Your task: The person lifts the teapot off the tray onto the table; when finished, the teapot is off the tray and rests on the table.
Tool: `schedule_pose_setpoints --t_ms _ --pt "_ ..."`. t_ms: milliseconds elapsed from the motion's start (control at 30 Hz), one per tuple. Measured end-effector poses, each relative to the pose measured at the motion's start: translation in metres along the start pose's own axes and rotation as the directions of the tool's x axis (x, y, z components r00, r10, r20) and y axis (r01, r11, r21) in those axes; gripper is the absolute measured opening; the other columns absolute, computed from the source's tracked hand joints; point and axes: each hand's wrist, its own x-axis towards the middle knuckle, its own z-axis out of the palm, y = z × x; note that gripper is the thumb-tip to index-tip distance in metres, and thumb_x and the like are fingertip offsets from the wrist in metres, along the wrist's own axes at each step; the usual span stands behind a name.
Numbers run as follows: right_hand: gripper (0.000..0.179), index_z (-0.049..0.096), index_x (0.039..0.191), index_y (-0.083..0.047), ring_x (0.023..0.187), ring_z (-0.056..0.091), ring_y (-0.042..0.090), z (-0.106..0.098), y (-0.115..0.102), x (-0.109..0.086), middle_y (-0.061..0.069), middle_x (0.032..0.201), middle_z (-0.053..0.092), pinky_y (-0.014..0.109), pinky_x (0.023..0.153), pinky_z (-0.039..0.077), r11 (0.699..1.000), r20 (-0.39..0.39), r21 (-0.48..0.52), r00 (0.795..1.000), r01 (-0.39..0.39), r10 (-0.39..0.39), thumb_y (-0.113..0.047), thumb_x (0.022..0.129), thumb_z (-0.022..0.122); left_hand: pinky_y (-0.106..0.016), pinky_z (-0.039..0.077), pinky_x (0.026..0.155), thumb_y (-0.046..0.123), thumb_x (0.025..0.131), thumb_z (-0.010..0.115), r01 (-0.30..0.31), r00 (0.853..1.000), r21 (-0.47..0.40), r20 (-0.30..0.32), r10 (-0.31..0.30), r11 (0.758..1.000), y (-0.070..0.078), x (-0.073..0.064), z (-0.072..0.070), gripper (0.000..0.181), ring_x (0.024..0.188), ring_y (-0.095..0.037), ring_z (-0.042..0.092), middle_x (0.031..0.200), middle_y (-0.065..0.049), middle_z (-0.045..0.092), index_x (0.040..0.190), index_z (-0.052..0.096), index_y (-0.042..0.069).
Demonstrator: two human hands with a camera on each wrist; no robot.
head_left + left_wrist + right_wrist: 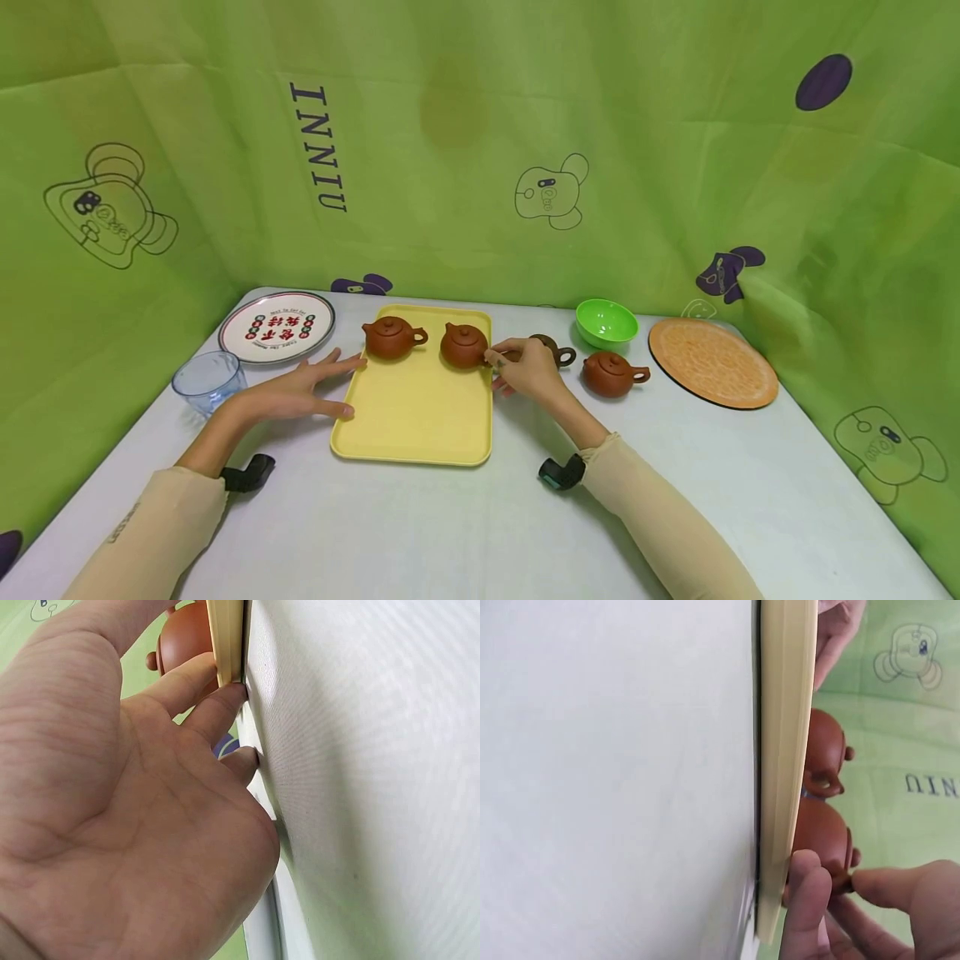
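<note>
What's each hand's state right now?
Left hand: open, touching the left edge of the yellow tray.
Right hand: closed, pinching the handle of the right-side teapot on the tray.

My head camera looks forward and down from my side of the bench (375, 533), far enough back to frame my left hand (296, 393), my right hand (528, 367), the yellow tray (412, 417) and the green curtain (442, 167). The left wrist camera (251, 475) stares closely along my palm, tipped sideways, the bench filling its right side. The right wrist camera (564, 473) is tipped the opposite way, bench at left, facing along the tray's rim toward my left hand. All three views share tray and curtain.
</note>
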Motion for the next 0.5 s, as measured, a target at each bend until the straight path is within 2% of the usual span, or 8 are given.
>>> schedule_pose_setpoints --t_ms 200,500 --pt "0.025 0.079 0.119 -0.005 0.06 0.077 0.018 -0.0027 0.0008 0.0025 0.019 0.106 0.082 0.036 0.058 0.066 0.998 0.029 0.045 0.998 -0.051 0.049 -0.023 0.102 0.072 -0.084 -0.013 0.121 0.045 0.09 0.081 0.004 1.0 -0.004 -0.006 -0.004 1.0 0.0011 -0.0012 0.0006 0.09 0.159 -0.062 -0.003 0.176 -0.027 0.012 0.165 0.039 0.017" --pt "0.025 0.079 0.119 -0.005 0.06 0.076 0.016 -0.0027 0.0009 0.0055 0.019 0.106 0.082 0.035 0.058 0.066 0.996 0.042 0.052 0.997 -0.067 0.065 -0.022 0.102 0.072 -0.084 -0.011 0.121 0.043 0.091 0.081 -0.004 1.0 -0.004 -0.006 0.004 1.0 0.0026 -0.0023 -0.0001 0.09 0.16 -0.06 0.0 0.176 -0.027 0.014 0.165 0.039 0.015"
